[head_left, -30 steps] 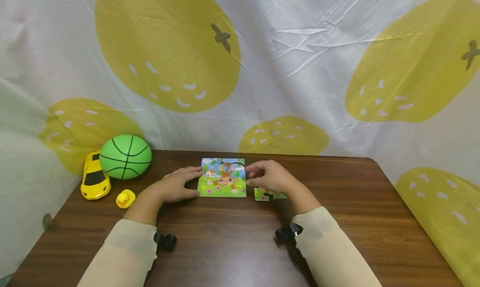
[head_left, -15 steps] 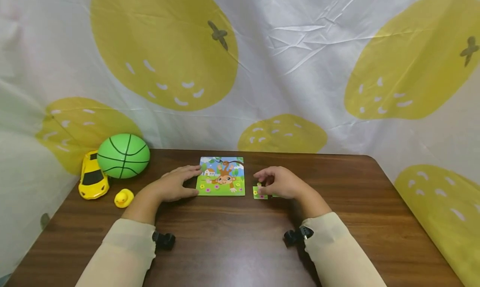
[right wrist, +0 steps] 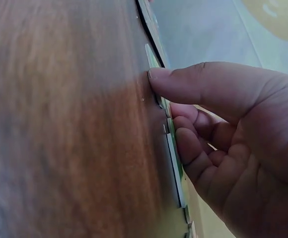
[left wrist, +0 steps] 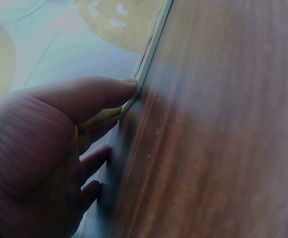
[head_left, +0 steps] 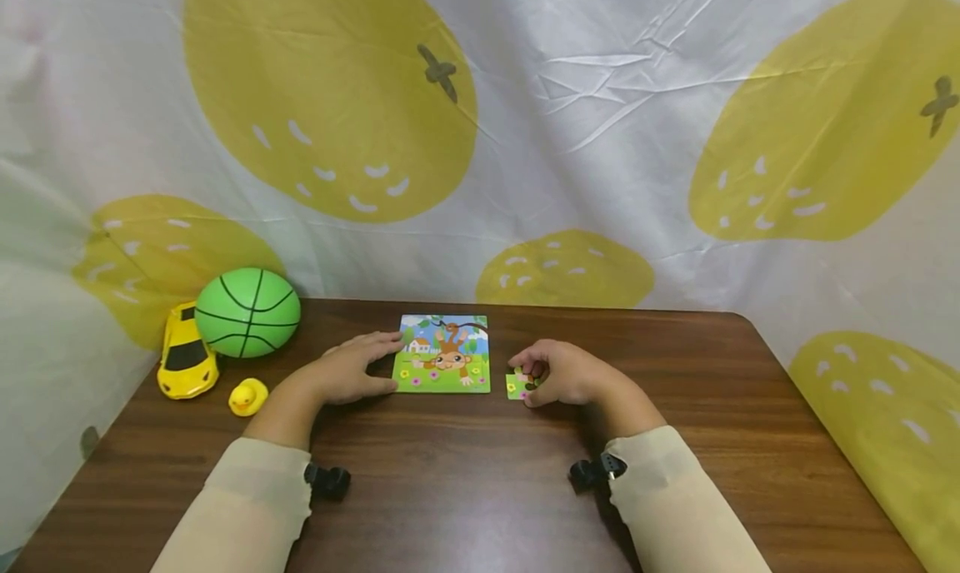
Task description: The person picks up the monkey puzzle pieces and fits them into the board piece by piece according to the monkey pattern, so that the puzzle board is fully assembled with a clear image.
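Note:
A square jigsaw puzzle with a monkey picture lies flat near the table's far edge. At its left side rests my left hand, fingers spread along the edge and thumb at the near corner. That thumb touches the puzzle's edge in the left wrist view. To the right of the puzzle, my right hand pinches a small green jigsaw piece with flowers on it. The piece looks slightly tilted in the right wrist view. Another loose jigsaw piece lies beneath the curled fingers, mostly hidden in the head view.
A green ball, a yellow toy car and a yellow rubber duck stand at the table's left. Behind the brown wooden table hangs a white cloth with yellow fruit prints.
My right hand has moved from the puzzle's right edge, right and nearer, to the loose jigsaw pieces and taken hold of one. The left hand has stayed at the puzzle.

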`<act>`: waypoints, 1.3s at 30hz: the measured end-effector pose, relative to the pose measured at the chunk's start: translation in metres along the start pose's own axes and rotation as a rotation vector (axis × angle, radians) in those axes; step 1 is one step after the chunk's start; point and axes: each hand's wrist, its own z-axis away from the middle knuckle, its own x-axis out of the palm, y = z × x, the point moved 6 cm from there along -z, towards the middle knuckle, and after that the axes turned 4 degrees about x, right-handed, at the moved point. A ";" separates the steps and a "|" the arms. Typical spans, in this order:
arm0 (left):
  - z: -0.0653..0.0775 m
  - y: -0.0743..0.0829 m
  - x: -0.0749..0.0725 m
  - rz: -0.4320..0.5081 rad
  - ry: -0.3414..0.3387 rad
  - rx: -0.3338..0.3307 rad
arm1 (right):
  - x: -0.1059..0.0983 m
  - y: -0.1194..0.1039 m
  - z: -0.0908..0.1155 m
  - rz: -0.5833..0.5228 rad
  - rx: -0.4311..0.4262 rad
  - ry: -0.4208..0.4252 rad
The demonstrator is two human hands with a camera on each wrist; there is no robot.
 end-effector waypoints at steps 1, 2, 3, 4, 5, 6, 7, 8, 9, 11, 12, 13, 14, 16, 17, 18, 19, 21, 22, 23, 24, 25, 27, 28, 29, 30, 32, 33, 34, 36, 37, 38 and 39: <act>0.000 0.000 0.000 0.001 0.000 0.000 | 0.000 -0.001 0.001 0.004 0.001 -0.002; 0.000 0.000 0.001 0.000 -0.001 0.000 | 0.000 -0.001 0.001 0.009 0.001 -0.004; 0.000 0.000 0.001 0.000 -0.001 0.000 | 0.001 -0.002 0.001 0.011 0.003 -0.004; 0.000 0.000 0.001 0.002 -0.001 -0.001 | 0.001 -0.003 0.001 0.016 0.006 -0.003; 0.000 0.000 0.001 0.003 -0.002 -0.003 | 0.001 -0.003 0.001 0.020 0.009 -0.002; 0.000 0.000 0.001 0.004 -0.001 -0.003 | 0.001 -0.004 0.001 0.025 0.010 -0.001; 0.000 0.000 0.001 0.004 -0.001 -0.004 | 0.001 -0.005 0.001 0.029 0.012 0.000; 0.000 -0.001 0.001 0.004 -0.001 -0.005 | 0.001 -0.005 0.001 0.034 0.013 0.001; 0.000 -0.001 0.001 0.006 -0.001 -0.007 | 0.001 -0.006 0.002 0.037 0.014 0.002; 0.000 -0.001 0.001 0.005 0.000 -0.006 | 0.001 -0.008 0.002 0.051 -0.003 0.011; 0.000 -0.001 0.001 0.005 0.000 -0.005 | 0.001 -0.009 0.001 0.058 -0.015 0.017; 0.000 -0.001 0.001 0.005 0.000 -0.004 | 0.000 -0.010 0.001 0.063 -0.028 0.026; 0.000 -0.001 0.001 0.005 0.000 -0.004 | 0.000 -0.011 0.001 0.068 -0.044 0.035; 0.000 -0.001 0.000 0.004 0.000 -0.002 | -0.001 -0.015 0.002 0.075 -0.081 0.054; 0.000 -0.001 0.000 0.003 0.000 -0.003 | -0.002 -0.017 0.002 0.073 -0.095 0.063; 0.000 -0.001 0.000 0.003 0.000 -0.004 | -0.002 -0.019 0.002 0.071 -0.107 0.068; 0.000 -0.001 0.000 0.002 -0.001 -0.006 | -0.001 -0.022 0.002 0.067 -0.119 0.072; -0.001 -0.001 0.000 0.001 -0.003 -0.010 | 0.000 -0.027 0.002 0.060 -0.136 0.073; -0.001 -0.001 0.000 0.002 -0.004 -0.011 | 0.002 -0.030 0.002 0.052 -0.143 0.070; -0.001 -0.001 0.000 0.002 -0.006 -0.012 | 0.004 -0.033 0.001 0.045 -0.148 0.068; 0.000 0.000 0.000 0.004 -0.006 -0.012 | 0.005 -0.036 0.000 0.036 -0.152 0.065; 0.000 0.000 0.000 0.003 -0.007 -0.013 | 0.007 -0.039 -0.001 0.028 -0.157 0.061; 0.000 0.000 0.000 0.004 -0.008 -0.013 | 0.011 -0.045 -0.003 0.008 -0.163 0.052; 0.000 0.000 0.000 0.005 -0.008 -0.013 | 0.014 -0.048 -0.005 -0.003 -0.163 0.045; 0.000 0.000 0.000 0.006 -0.007 -0.013 | 0.017 -0.052 -0.006 -0.013 -0.161 0.039; 0.000 0.000 0.000 0.005 -0.007 -0.013 | 0.019 -0.055 -0.009 -0.017 -0.160 0.036; 0.000 0.000 0.000 0.002 -0.006 -0.010 | 0.024 -0.062 -0.014 -0.025 -0.159 0.031; -0.001 -0.001 0.001 0.001 -0.005 -0.008 | 0.026 -0.066 -0.017 -0.023 -0.162 0.031; -0.001 -0.001 0.001 0.000 -0.005 -0.007 | 0.029 -0.069 -0.021 -0.022 -0.165 0.034; -0.001 -0.001 0.001 -0.003 -0.004 -0.003 | 0.033 -0.076 -0.029 -0.010 -0.174 0.033; -0.001 -0.001 0.001 -0.003 -0.002 -0.002 | 0.035 -0.080 -0.034 -0.005 -0.179 0.031; -0.001 -0.001 0.001 -0.003 -0.001 -0.001 | 0.037 -0.083 -0.038 -0.001 -0.184 0.027; -0.001 -0.001 0.000 0.000 -0.001 -0.002 | 0.038 -0.086 -0.042 0.006 -0.185 0.024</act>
